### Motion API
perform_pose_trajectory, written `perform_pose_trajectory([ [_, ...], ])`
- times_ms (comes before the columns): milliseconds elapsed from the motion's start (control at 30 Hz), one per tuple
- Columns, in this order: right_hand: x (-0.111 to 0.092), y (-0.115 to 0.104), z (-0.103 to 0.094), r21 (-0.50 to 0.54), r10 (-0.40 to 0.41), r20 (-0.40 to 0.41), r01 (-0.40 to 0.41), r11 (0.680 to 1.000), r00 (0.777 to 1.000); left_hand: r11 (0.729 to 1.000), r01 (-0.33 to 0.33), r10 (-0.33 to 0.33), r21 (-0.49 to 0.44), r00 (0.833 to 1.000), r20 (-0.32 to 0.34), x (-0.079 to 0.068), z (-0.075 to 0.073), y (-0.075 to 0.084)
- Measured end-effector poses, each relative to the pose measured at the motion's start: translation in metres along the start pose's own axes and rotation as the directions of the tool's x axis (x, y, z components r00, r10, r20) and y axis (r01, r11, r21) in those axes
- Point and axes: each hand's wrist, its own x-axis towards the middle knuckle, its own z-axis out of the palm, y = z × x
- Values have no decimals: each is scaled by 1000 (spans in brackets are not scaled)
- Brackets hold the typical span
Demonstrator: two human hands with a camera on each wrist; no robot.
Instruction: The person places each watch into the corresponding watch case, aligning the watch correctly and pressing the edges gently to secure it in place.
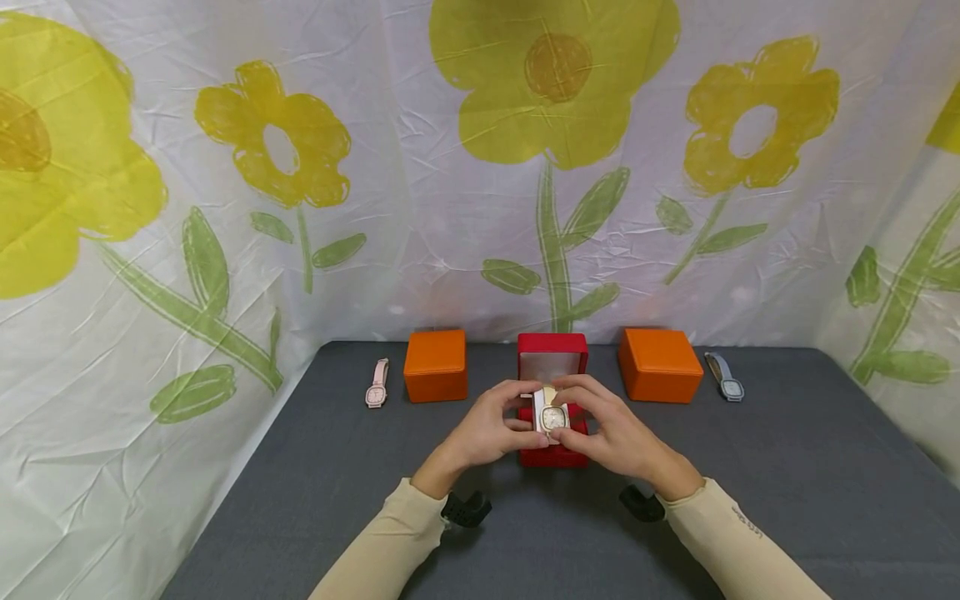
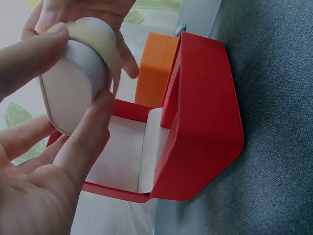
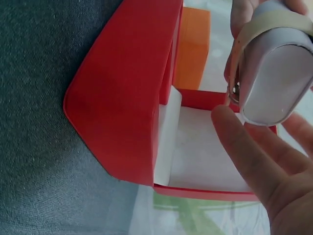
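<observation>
A gold-cased wristwatch (image 1: 554,417) with a pale cream strap (image 3: 264,23) wraps around a white watch cushion (image 2: 66,85). Both hands hold it up over an open red watch box (image 1: 552,341), dial facing up. My left hand (image 1: 487,423) grips the cushion's left end between thumb and fingers. From the other side my right hand (image 1: 618,427) has its thumb at the lower strap beside the dial and its fingers at the upper strap. The box's raised lid shows a white lining (image 3: 205,147); the hands partly cover its base.
Orange boxes stand at the back on either side, one left (image 1: 436,367) and one right (image 1: 660,365), both closed. A pink watch (image 1: 377,385) lies by the left one, a blue watch (image 1: 726,379) by the right one. Behind the grey table (image 1: 300,517) hangs a flower-printed curtain (image 1: 420,208).
</observation>
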Motion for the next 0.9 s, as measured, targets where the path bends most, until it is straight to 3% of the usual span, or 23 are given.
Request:
perform_pose_trajectory([
  [500, 2, 0, 4, 89, 126, -115, -116, 989, 985, 987, -79, 80, 141, 997, -5, -1, 10, 5],
  [733, 2, 1, 1, 83, 146, -79, -140, 987, 986, 989, -92, 93, 116, 996, -9, 0, 9, -1],
  [900, 0, 2, -4, 65, 166, 8, -166, 984, 986, 996, -78, 79, 53, 996, -27, 1, 8, -1],
])
